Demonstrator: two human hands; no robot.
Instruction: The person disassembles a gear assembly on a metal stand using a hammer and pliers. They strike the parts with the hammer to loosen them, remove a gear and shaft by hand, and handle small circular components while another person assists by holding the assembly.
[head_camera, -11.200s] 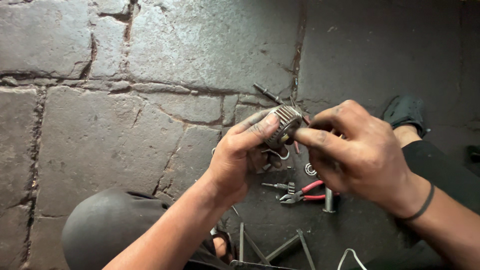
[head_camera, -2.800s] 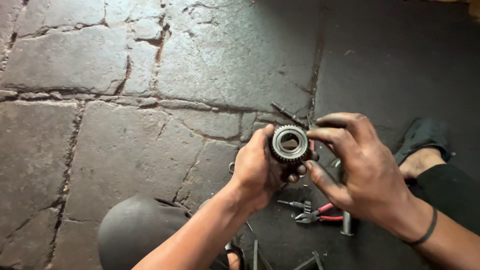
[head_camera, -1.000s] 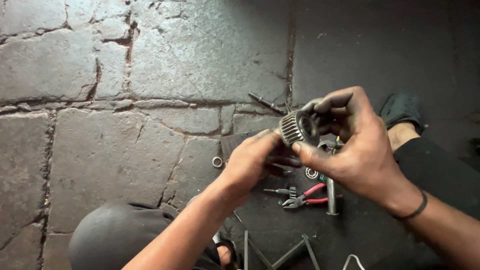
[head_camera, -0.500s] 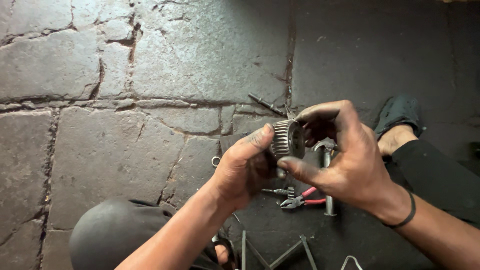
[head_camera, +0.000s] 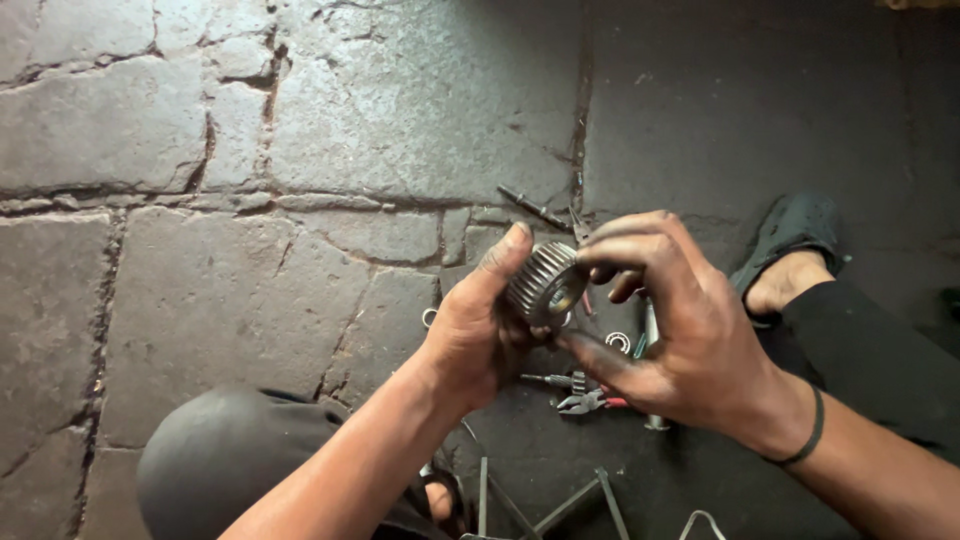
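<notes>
Cracked, oil-darkened stone paving is seen beneath a ribbed grey metal gear, gripped by the left hand and right hand.

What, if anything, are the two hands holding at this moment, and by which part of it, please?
Both hands hold a toothed metal gear: the left hand grips its ribbed rim, the right hand pinches its open face edge.

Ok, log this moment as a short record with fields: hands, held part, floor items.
left hand: cups the toothed metal gear, thumb up along its teeth
right hand: fingers on the gear's open face, thumb beneath
gear: held above the floor, tilted
floor: stone slabs
under hands: red-handled pliers, small ring, bearing
right foot: dark sandal
</notes>
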